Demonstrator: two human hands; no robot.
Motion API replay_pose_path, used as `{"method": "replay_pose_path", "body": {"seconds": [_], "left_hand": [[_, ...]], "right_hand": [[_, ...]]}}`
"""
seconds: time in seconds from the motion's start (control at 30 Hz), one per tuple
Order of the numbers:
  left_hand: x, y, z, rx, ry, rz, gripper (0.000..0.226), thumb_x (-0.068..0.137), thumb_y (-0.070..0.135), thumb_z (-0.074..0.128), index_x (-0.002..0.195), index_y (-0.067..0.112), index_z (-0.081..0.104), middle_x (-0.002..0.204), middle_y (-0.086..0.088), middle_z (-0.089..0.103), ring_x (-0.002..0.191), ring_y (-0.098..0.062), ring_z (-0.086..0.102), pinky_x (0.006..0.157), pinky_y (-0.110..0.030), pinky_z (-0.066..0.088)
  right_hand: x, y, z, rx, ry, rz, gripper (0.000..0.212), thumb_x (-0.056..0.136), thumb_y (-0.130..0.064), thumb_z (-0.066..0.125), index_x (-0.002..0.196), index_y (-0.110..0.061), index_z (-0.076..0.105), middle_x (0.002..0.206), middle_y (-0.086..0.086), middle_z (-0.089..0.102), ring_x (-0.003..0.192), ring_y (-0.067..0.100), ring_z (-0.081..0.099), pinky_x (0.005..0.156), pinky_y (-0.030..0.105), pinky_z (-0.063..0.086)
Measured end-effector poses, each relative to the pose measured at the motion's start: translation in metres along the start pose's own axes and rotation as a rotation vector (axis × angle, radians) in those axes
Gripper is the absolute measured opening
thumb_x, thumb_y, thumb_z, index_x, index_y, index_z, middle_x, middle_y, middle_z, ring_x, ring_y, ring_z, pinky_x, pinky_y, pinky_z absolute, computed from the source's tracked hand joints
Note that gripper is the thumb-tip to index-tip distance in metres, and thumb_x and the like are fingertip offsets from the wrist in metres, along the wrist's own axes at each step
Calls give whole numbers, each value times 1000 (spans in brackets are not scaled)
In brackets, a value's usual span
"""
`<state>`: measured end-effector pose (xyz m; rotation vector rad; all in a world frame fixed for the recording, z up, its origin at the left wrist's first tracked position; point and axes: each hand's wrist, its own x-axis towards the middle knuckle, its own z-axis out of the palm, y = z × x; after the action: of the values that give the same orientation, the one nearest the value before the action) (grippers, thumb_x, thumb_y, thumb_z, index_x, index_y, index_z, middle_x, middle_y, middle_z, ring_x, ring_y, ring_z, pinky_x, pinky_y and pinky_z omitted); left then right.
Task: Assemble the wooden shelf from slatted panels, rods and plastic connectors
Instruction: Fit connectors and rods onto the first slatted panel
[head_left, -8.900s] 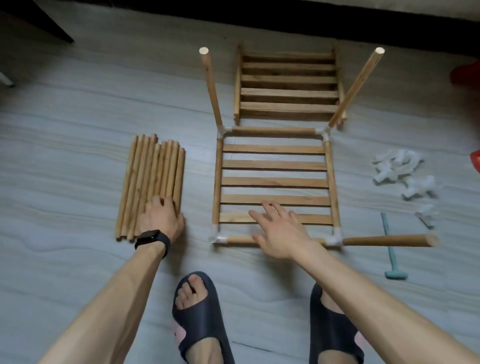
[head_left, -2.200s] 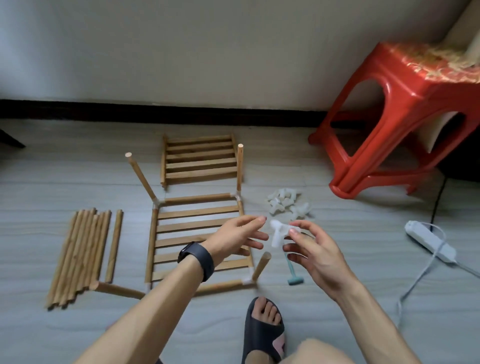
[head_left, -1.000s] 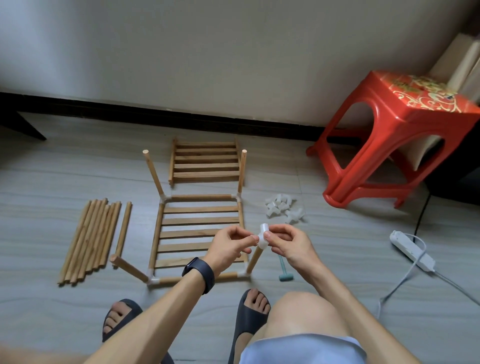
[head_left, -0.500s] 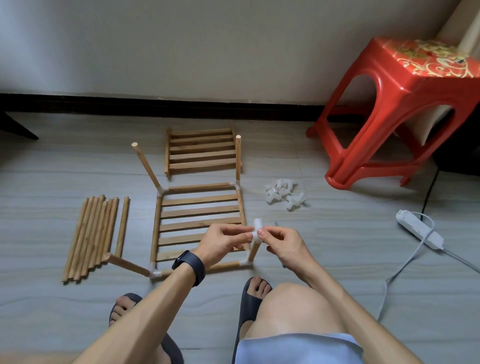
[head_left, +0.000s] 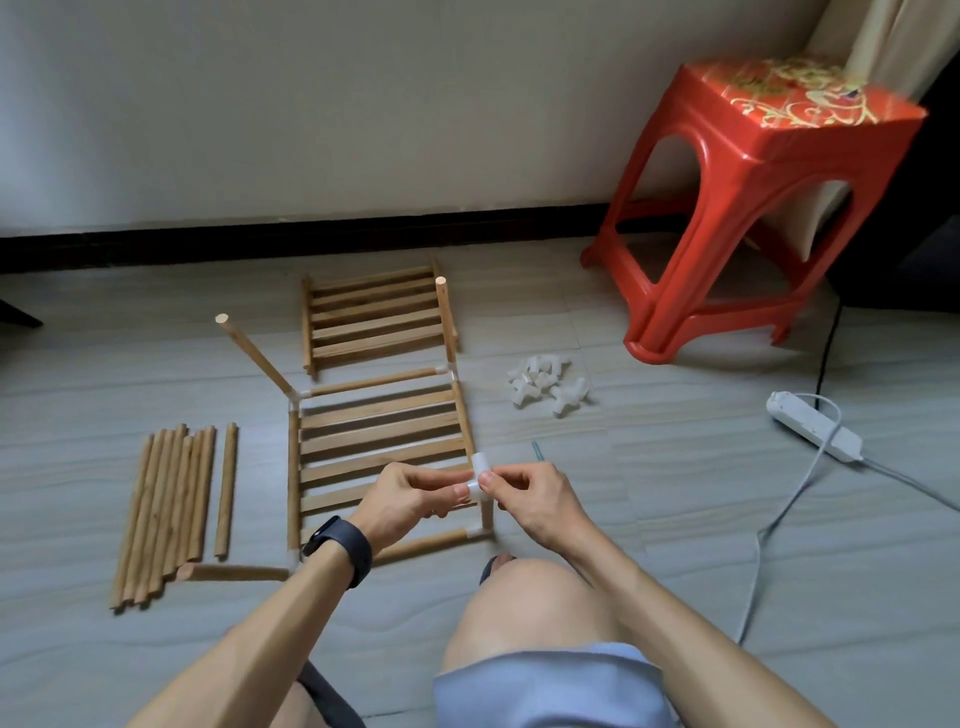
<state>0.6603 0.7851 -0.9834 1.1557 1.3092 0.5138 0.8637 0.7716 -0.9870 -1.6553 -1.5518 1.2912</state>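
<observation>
A slatted panel (head_left: 382, 431) lies on the floor with white connectors at its corners and a rod rising from each. My left hand (head_left: 410, 501) and my right hand (head_left: 530, 493) both pinch a white plastic connector (head_left: 478, 480) at the top of the near right upright rod (head_left: 487, 512). The near left rod (head_left: 234, 572) lies almost flat. Two far rods (head_left: 254, 356) (head_left: 444, 317) stand up. A second slatted panel (head_left: 376, 317) lies behind. Spare rods (head_left: 166, 509) lie in a bundle on the left. Loose connectors (head_left: 545, 387) are heaped on the right.
A red plastic stool (head_left: 748, 202) stands at the right by the wall. A white power strip (head_left: 813, 434) with its cable lies on the floor to the right. A teal tool handle (head_left: 537, 451) peeks out behind my right hand. My knee (head_left: 524, 603) is below the hands.
The view has shifted slightly. Both hands stay pinched on the connector at the near right rod's top, now a little lower on it.
</observation>
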Motion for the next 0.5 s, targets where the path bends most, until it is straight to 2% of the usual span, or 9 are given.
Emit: {"method": "replay_pose_path", "body": {"seconds": [0.07,0.17,0.23,0.37,0.43,0.5], "left_hand": [[-2,3,3,8,16,-6,20,86,27,77,106,30,79,97,-3,78,82,-17,60,89,-36,53],[-7,5,7,30,19,-24,18,87,29,77,103,36,79,100,-5,77,88,-22,62,93,-43,52],[-12,7,10,38,29,-25,18,87,30,77,103,38,79,100,-3,77,88,-23,62,94,-44,52],[-19,13,12,60,39,-23,20,88,30,75,108,35,76,95,2,78,77,-14,59,79,-32,50],[-17,14,10,102,-4,-31,23,87,35,75,110,37,76,95,6,77,79,-12,61,78,-29,49],[-13,16,6,134,-47,-44,24,84,41,77,108,39,77,96,8,77,87,-11,64,81,-29,48]], "right_hand": [[-2,-2,-2,-10,4,5,24,95,-42,63,87,-25,78,53,-21,56,56,-5,50,57,14,38],[-10,-3,-5,4,-2,8,19,96,-42,62,88,-32,76,56,-23,59,58,-7,52,57,10,40],[-15,-5,-5,13,1,11,21,96,-43,62,95,-29,78,58,-23,62,62,-9,55,59,8,41],[-16,-6,-8,53,-33,39,26,95,-43,64,104,-24,78,58,-30,61,63,-15,56,60,5,41],[-14,-1,-11,130,-85,61,21,92,-44,68,102,-29,78,74,-29,69,78,-10,63,72,12,50],[-12,6,-15,214,-118,111,16,89,-46,71,99,-36,78,94,-18,76,94,-2,68,86,25,56]]}}
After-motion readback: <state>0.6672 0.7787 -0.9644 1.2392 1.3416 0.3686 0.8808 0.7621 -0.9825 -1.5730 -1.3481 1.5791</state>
